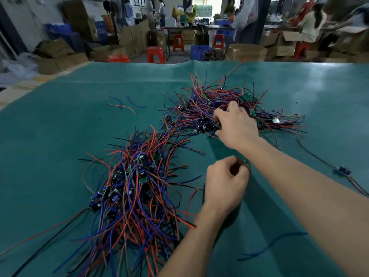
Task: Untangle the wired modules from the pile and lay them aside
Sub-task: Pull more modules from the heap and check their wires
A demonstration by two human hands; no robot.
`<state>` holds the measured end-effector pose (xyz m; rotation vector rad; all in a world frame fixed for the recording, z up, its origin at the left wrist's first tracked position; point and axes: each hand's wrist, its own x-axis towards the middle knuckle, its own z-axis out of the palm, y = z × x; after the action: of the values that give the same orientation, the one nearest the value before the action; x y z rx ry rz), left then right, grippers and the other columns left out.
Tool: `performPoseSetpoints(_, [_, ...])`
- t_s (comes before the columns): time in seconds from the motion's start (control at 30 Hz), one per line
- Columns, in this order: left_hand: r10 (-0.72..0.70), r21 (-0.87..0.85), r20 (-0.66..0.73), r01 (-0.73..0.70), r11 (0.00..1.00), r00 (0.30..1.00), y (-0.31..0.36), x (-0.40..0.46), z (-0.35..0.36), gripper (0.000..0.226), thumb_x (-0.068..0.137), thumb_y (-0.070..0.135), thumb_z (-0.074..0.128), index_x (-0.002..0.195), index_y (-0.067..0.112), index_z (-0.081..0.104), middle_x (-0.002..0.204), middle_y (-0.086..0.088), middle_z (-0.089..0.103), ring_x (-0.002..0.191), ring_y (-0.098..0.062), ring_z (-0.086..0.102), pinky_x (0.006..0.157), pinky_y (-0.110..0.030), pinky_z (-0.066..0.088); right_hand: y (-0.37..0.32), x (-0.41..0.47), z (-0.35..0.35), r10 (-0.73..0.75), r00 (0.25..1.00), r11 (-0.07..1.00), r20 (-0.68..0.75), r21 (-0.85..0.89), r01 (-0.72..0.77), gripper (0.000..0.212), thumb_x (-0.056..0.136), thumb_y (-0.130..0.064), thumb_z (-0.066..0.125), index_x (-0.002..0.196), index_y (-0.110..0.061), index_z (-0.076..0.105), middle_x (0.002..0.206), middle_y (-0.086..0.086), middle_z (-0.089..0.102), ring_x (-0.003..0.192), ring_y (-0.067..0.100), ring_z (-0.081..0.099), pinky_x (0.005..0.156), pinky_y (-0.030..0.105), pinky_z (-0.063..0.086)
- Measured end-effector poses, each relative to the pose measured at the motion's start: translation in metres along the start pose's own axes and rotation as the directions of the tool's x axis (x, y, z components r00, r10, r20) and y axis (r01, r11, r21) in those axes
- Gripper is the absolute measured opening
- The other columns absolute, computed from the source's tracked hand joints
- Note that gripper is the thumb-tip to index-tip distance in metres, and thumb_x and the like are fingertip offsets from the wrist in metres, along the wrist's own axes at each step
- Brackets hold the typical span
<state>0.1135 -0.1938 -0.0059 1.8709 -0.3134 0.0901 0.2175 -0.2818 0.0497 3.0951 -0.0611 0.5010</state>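
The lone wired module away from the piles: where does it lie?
In the head view, the lone module lies at the right edge of the green table, beyond the right forearm.

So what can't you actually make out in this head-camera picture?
- What the right hand grips in the far pile: its fingers cover it.
- Whether the left hand holds anything: curled fingers, blur.
- Near pile: wires cut off by the bottom edge.
- Lone module: too small.
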Motion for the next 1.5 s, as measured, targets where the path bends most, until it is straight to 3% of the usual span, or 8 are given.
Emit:
performPoseSetpoints(0.2, [-0.002, 0.013, -0.023, 0.002, 1.000, 1.000, -0.002, 0.000, 0.001, 0.017, 0.086, 0.023, 0.058, 0.076, 0.011, 0.067, 0.066, -0.002, 0.067, 0.069, -0.023, 0.062, 0.067, -0.039, 0.052, 0.015, -0.002, 0.002, -0.005, 0.993, 0.999, -0.115, 0.035, 0.009, 0.020, 0.091, -0.021, 0.072, 0.110, -0.019, 0.065, 0.112, 0.006, 0.060, 0.104, 0.032, 0.059, 0.073, 0.040, 0.049])
performPoseSetpoints(0.4, [-0.035, -0.066, -0.040, 0.032, 0.997, 0.999, -0.003, 0.000, 0.002, 0.014, 0.085, 0.025, 0.057, 0.084, 0.016, 0.069, 0.066, -0.003, 0.068, 0.067, -0.023, 0.064, 0.068, -0.039, 0.054, 0.033, -0.026, -0.025, 0.200, 0.948, 0.827, -0.248, 0.562, -0.028, 0.016, 0.080, -0.022, 0.083, 0.092, -0.025, 0.074, 0.085, -0.006, 0.067, 0.079, 0.014, 0.063, 0.078, 0.028, 0.051])
performPoseSetpoints(0.57, [-0.069, -0.123, -0.063, 0.061, 0.991, 0.996, -0.007, 0.002, 0.003, 0.015, 0.083, 0.026, 0.051, 0.090, 0.022, 0.064, 0.069, -0.002, 0.070, 0.063, -0.024, 0.062, 0.070, -0.042, 0.056, 0.045, -0.069, -0.067, 0.312, 0.942, 0.141, -0.121, 0.987, 0.080, 0.011, 0.077, -0.012, 0.079, 0.082, -0.021, 0.076, 0.074, -0.006, 0.072, 0.066, 0.006, 0.064, 0.063, 0.021, 0.052])
performPoseSetpoints(0.67, [-0.078, -0.149, -0.065, 0.068, 0.986, 0.995, -0.010, 0.003, 0.005, 0.011, 0.090, 0.028, 0.051, 0.089, 0.024, 0.061, 0.072, 0.002, 0.071, 0.064, -0.022, 0.064, 0.072, -0.042, 0.057, 0.061, -0.089, -0.080, 0.136, 0.980, -0.401, 0.146, 0.913, -0.080, 0.017, 0.073, -0.013, 0.070, 0.087, -0.015, 0.080, 0.078, 0.000, 0.072, 0.067, 0.011, 0.065, 0.061, 0.019, 0.052])
performPoseSetpoints(0.73, [-0.069, -0.172, -0.069, 0.056, 0.983, 0.995, -0.010, 0.003, 0.005, 0.016, 0.095, 0.033, 0.048, 0.088, 0.024, 0.060, 0.070, 0.004, 0.070, 0.059, -0.017, 0.062, 0.069, -0.043, 0.057, 0.067, -0.098, -0.076, 0.061, 0.965, -0.500, 0.256, 0.844, -0.192, 0.023, 0.073, -0.018, 0.065, 0.091, -0.012, 0.078, 0.084, 0.003, 0.073, 0.068, 0.012, 0.065, 0.059, 0.019, 0.052])
performPoseSetpoints(0.97, [-0.091, -0.356, 0.033, 0.097, 0.929, 0.995, -0.002, 0.001, 0.006, 0.047, 0.095, 0.057, 0.045, 0.083, 0.018, 0.068, 0.064, -0.007, 0.070, 0.047, -0.017, 0.056, 0.049, -0.026, 0.047, 0.052, -0.112, -0.023, 0.116, 0.888, -0.457, 0.445, 0.818, -0.350, 0.013, 0.097, -0.014, 0.052, 0.096, -0.014, 0.066, 0.098, 0.010, 0.078, 0.076, 0.016, 0.071, 0.069, 0.029, 0.054])
performPoseSetpoints(1.2, [-0.103, -0.468, 0.101, 0.139, 0.873, 0.990, -0.003, 0.000, 0.005, 0.017, 0.102, 0.017, 0.058, 0.094, 0.006, 0.068, 0.066, -0.006, 0.065, 0.050, -0.014, 0.051, 0.046, -0.024, 0.042, 0.034, -0.114, -0.007, 0.171, 0.887, -0.380, 0.429, 0.860, -0.342, 0.010, 0.104, -0.011, 0.052, 0.098, -0.010, 0.060, 0.108, 0.017, 0.076, 0.047, 0.019, 0.060, 0.046, 0.030, 0.046])
performPoseSetpoints(1.5, [-0.080, -0.354, -0.011, 0.071, 0.933, 0.997, -0.007, 0.002, 0.003, 0.006, 0.098, 0.018, 0.062, 0.096, 0.012, 0.060, 0.064, -0.003, 0.069, 0.047, -0.011, 0.058, 0.046, -0.019, 0.042, 0.029, -0.117, 0.000, 0.099, 0.918, -0.300, 0.385, 0.891, -0.341, 0.032, 0.102, -0.001, 0.049, 0.096, -0.011, 0.079, 0.090, 0.013, 0.075, 0.064, 0.019, 0.070, 0.045, 0.024, 0.048])
